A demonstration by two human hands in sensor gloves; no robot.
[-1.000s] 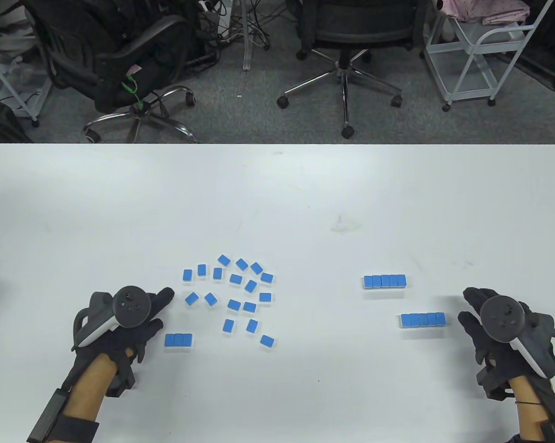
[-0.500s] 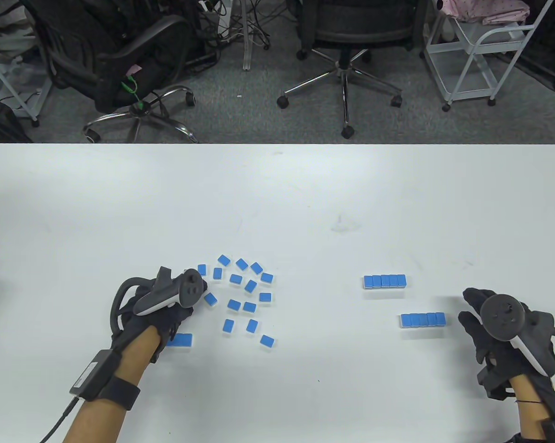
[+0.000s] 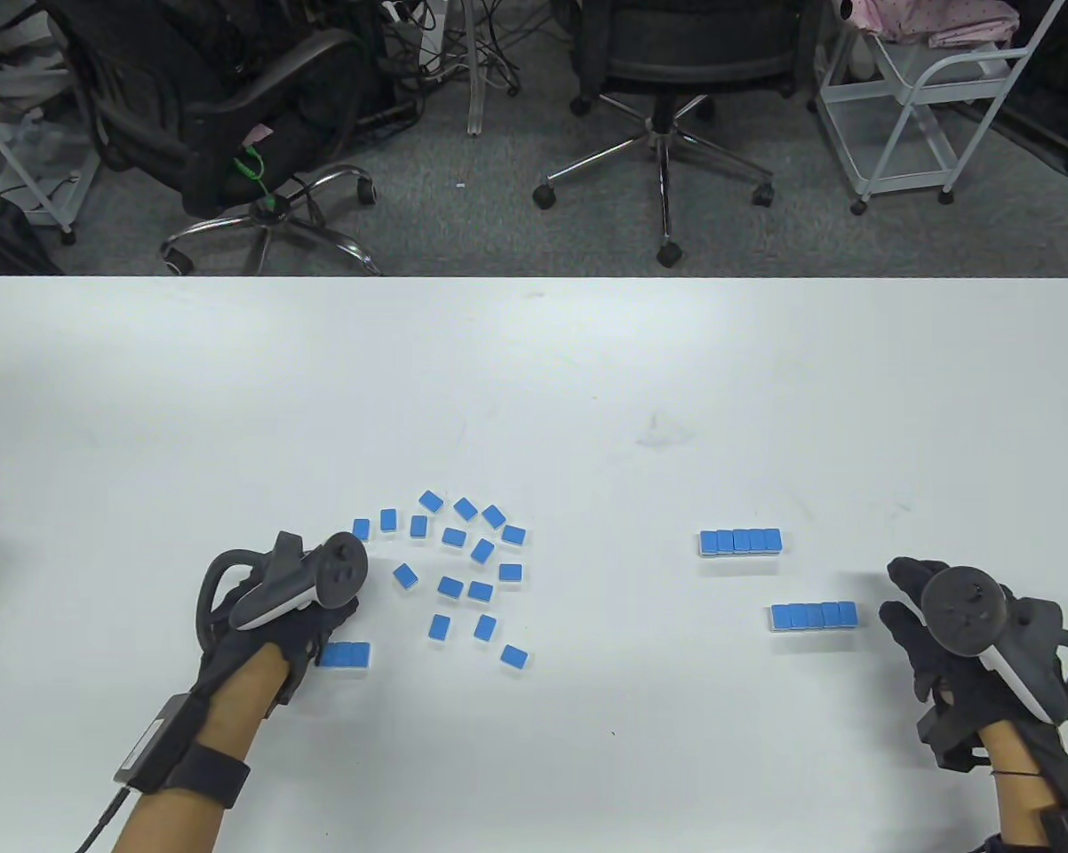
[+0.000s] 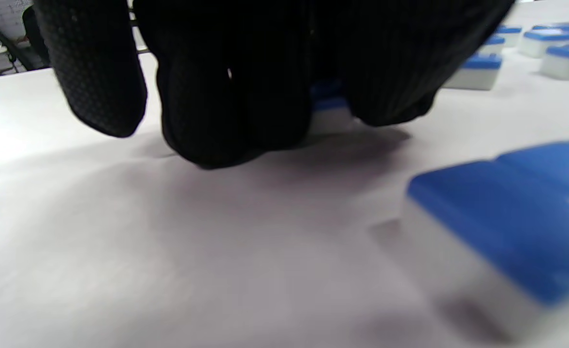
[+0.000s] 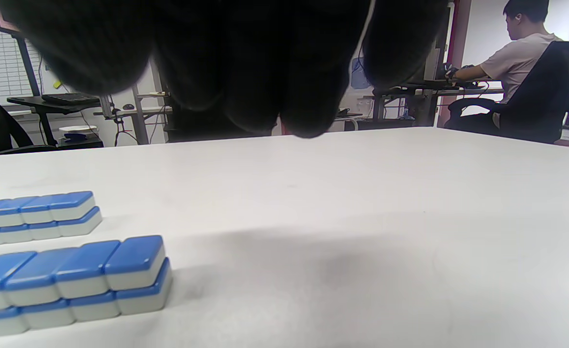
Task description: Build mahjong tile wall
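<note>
Several loose blue-backed mahjong tiles (image 3: 463, 560) lie scattered at the table's centre-left. A short row of tiles (image 3: 349, 655) lies near my left hand (image 3: 307, 633), which partly covers its left end. In the left wrist view my left fingers (image 4: 236, 96) pinch one blue tile (image 4: 330, 94) low over the table, and the short row (image 4: 516, 217) shows close at the right. Two double-layer rows stand at the right, a far row (image 3: 740, 541) and a near row (image 3: 813, 615). My right hand (image 3: 920, 613) rests just right of the near row, open and empty.
The white table (image 3: 534, 382) runs the full width of the view, with its far edge at the top. Office chairs and a wire cart stand on the floor beyond it. In the right wrist view both stacked rows (image 5: 71, 270) sit at the left.
My left hand reached right into the loose tiles, took the tile at the cluster's left side, and has drawn back toward the short row. The right hand has barely moved.
</note>
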